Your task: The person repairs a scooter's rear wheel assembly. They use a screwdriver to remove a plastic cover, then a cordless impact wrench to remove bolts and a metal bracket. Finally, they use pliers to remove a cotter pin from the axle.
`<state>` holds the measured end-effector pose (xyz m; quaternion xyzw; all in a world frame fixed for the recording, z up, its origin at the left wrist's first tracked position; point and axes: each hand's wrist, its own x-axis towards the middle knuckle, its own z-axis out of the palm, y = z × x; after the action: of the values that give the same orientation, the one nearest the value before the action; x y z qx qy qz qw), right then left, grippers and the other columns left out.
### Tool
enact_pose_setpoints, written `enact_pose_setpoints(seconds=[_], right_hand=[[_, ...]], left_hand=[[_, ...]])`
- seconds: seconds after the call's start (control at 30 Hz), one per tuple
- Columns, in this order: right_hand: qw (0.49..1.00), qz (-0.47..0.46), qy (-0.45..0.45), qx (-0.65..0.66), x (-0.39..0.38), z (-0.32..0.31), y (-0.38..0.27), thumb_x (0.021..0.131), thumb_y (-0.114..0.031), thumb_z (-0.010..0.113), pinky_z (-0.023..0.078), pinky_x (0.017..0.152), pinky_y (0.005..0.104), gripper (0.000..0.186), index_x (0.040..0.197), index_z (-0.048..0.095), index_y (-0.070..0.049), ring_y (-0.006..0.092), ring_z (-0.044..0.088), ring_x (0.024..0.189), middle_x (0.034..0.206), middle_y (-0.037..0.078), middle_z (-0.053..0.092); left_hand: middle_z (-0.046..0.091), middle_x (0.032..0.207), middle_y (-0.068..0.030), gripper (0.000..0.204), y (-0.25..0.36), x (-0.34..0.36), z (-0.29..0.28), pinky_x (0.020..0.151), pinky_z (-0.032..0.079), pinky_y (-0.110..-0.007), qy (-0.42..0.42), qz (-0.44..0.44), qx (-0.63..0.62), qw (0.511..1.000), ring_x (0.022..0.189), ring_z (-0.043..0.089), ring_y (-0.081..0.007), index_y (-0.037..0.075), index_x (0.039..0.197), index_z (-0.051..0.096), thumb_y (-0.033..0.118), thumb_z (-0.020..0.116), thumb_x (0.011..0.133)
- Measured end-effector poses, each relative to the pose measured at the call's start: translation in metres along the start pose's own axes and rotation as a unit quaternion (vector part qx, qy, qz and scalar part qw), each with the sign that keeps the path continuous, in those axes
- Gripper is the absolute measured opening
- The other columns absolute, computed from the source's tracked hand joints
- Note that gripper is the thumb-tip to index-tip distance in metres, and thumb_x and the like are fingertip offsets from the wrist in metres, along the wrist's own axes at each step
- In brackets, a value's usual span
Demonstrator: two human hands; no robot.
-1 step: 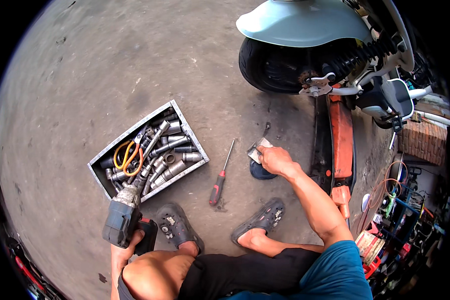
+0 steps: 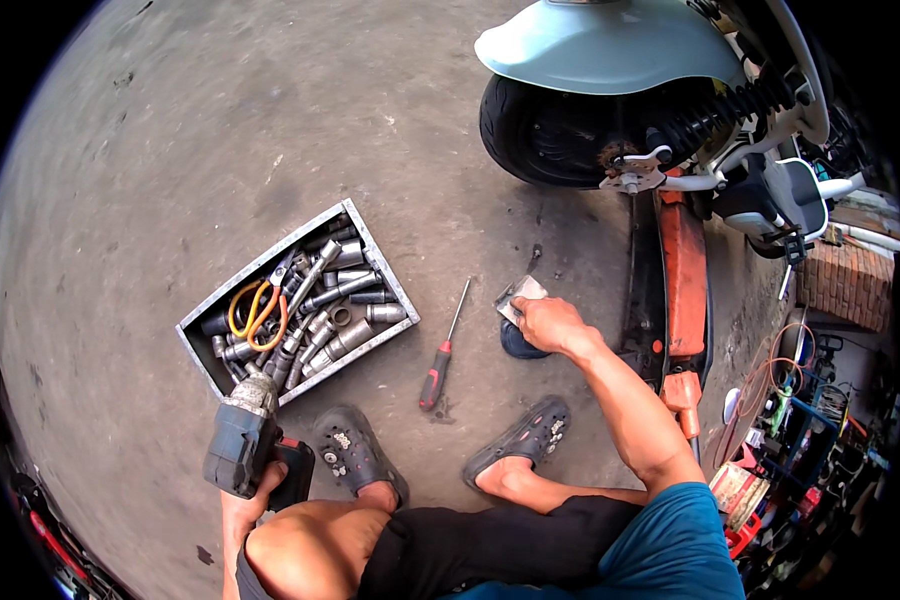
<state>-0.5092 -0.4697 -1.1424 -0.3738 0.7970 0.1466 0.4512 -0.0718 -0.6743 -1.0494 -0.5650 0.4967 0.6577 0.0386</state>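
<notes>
My left hand (image 2: 260, 492) grips a blue-and-black cordless impact wrench (image 2: 238, 445), its nose pointing toward the near corner of a metal tool box (image 2: 383, 260). Inside that box lie several steel sockets (image 2: 342, 346) and a cutting tool with orange loop handles (image 2: 267, 318). Out to the right, my right hand (image 2: 553, 325) is closed on a thin, flat greyish piece (image 2: 521, 291), whose exact kind I cannot make out. Below that hand, partly hidden by it, a dark blue round object (image 2: 522, 343) sits on the floor. A red-and-black screwdriver (image 2: 434, 378) lies between box and right hand.
A light blue scooter with its black wheel (image 2: 520, 135) stands at upper right. Beside it, a long orange jack (image 2: 684, 275) lies on the concrete floor (image 2: 170, 150). Cluttered tools and parts (image 2: 810, 440) fill the far right. My feet in dark clogs (image 2: 348, 452) are close to the box.
</notes>
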Motion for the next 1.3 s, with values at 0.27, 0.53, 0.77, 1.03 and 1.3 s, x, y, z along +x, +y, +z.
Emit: enact_pose_setpoints(seconds=[0.27, 0.53, 0.77, 1.03, 1.3], right_hand=[[0.778, 0.075, 0.032, 0.623, 0.016, 0.031, -0.1, 0.091, -0.011, 0.05, 0.055, 0.066, 0.0331, 0.064, 0.15, 0.026, -0.004, 0.0162, 0.06, 0.077, 0.097, 0.013, 0.059], [0.817, 0.071, 0.12, 0.559, 0.02, 0.055, -0.121, 0.089, -0.016, 0.058, 0.054, 0.062, 0.0324, 0.05, 0.134, 0.046, 0.001, 0.0193, 0.063, 0.083, 0.102, 0.013, 0.065], [0.847, -0.134, 0.325, 0.4, 0.024, 0.018, -0.147, 0.087, -0.017, 0.062, 0.052, 0.074, 0.0331, 0.028, 0.11, 0.063, -0.001, 0.0205, 0.065, 0.08, 0.094, 0.012, 0.067], [0.927, -0.246, 0.254, 0.123, 0.018, 0.003, -0.183, 0.085, -0.011, 0.063, 0.053, 0.078, 0.0437, 0.019, 0.103, 0.062, -0.004, 0.0341, 0.064, 0.092, 0.098, 0.015, 0.063], [0.878, -0.227, 0.387, -0.167, 0.08, -0.005, -0.232, 0.086, -0.015, 0.052, 0.043, 0.093, 0.0402, 0.038, 0.117, 0.058, 0.006, 0.0277, 0.053, 0.115, 0.13, 0.016, 0.057]], left_hand=[[0.061, 0.095, -0.0027, 0.047, -0.006, -0.017, 0.002, 0.083, 0.047, -0.032, 0.021, 0.0, -0.083, 0.996, 0.09, 0.059, -0.0159, 0.004, 0.116, 0.061, -0.005, 0.066, 0.071], [0.062, 0.095, -0.0023, 0.043, -0.047, -0.025, -0.011, 0.081, 0.048, -0.031, 0.046, 0.005, -0.07, 0.997, 0.09, 0.059, -0.0155, 0.003, 0.114, 0.062, -0.002, 0.069, 0.072], [0.062, 0.094, -0.0022, 0.041, -0.047, -0.034, -0.01, 0.08, 0.048, -0.03, 0.066, 0.011, -0.102, 0.992, 0.088, 0.059, -0.0143, 0.003, 0.114, 0.062, -0.002, 0.069, 0.074], [0.065, 0.096, -0.0044, 0.043, -0.066, -0.031, -0.012, 0.08, 0.05, -0.032, 0.041, 0.004, -0.044, 0.998, 0.09, 0.061, -0.0154, 0.002, 0.116, 0.061, -0.002, 0.068, 0.074], [0.067, 0.099, -0.0061, 0.044, -0.036, -0.026, 0.005, 0.082, 0.05, -0.033, 0.015, -0.015, -0.072, 0.997, 0.092, 0.061, -0.016, 0.003, 0.117, 0.06, -0.003, 0.067, 0.075]])
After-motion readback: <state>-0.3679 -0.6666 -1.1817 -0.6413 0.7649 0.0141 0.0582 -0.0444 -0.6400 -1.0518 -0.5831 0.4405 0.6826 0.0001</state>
